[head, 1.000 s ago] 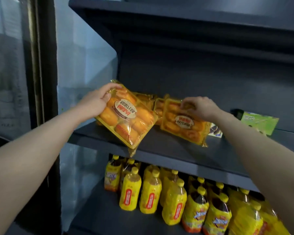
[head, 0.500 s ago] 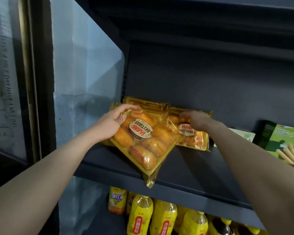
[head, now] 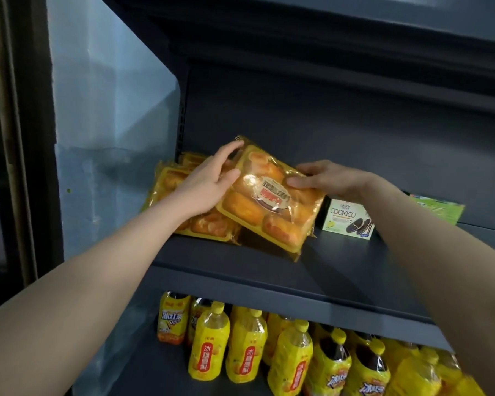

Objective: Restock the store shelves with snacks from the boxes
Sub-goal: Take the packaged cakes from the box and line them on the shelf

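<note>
A yellow cake pack with a round label leans tilted on the dark shelf, partly over another yellow pack lying flat to its left. My left hand holds the tilted pack's upper left edge, fingers over the top. Its right edge is gripped by my right hand, thumb on the front. More yellow packs lie behind my left hand at the shelf's left end.
A white COOKICO cookie box stands right of the packs, and a green box sits further right. Yellow drink bottles fill the shelf below. A glass panel closes the left side.
One pack now lies flat at the left. My right hand has come onto the tilted pack, which both hands now hold further right. The camera moved closer.
</note>
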Motion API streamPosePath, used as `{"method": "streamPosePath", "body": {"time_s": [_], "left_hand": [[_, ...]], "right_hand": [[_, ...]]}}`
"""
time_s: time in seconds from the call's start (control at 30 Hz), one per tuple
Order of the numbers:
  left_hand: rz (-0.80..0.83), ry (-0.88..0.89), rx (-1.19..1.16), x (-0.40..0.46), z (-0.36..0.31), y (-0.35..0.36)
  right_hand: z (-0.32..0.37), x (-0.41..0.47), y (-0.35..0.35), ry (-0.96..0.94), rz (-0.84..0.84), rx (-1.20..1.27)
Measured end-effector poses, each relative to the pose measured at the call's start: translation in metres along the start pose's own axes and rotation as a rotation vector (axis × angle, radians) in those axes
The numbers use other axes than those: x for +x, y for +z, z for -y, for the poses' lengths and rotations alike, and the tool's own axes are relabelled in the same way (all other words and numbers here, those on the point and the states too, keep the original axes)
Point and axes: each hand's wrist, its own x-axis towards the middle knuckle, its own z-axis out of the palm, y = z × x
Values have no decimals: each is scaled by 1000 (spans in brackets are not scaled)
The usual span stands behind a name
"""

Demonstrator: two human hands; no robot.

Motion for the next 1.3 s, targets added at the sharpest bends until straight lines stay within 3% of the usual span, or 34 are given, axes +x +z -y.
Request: {"method": "streamPosePath", "body": {"time_s": [0.17,0.23,0.37,0.6,0.87,0.97,1.1,1.17,1.3], "left_hand": [[132,9,645,-25,30,-16],[189,12,752,-33,41,-21],[177,29,780,-42,56,-20],[121,91,788,-44,69,-17],[100,134,792,-43,74,-19],[120,99,795,-41,69,-20],[-53,125,717,-34,46,-17],[-119,132,585,-27,27,-5],[48,-56,243,-4,-22,43]], "right_hand": [[-23,-17,-27,91,-225,-137],[-28,-17,-26,151,-237,-151],[-29,-1,-5,155,-204,-285],[-26,34,32,50,-413,-635],[-30,41,39,68,-436,-675],[-25,35,37,96,-484,-598],[-22,14,30,172,-783,-366],[-23,5,26,253,-909,-132],[-26,0,27,355,-873,455]]}}
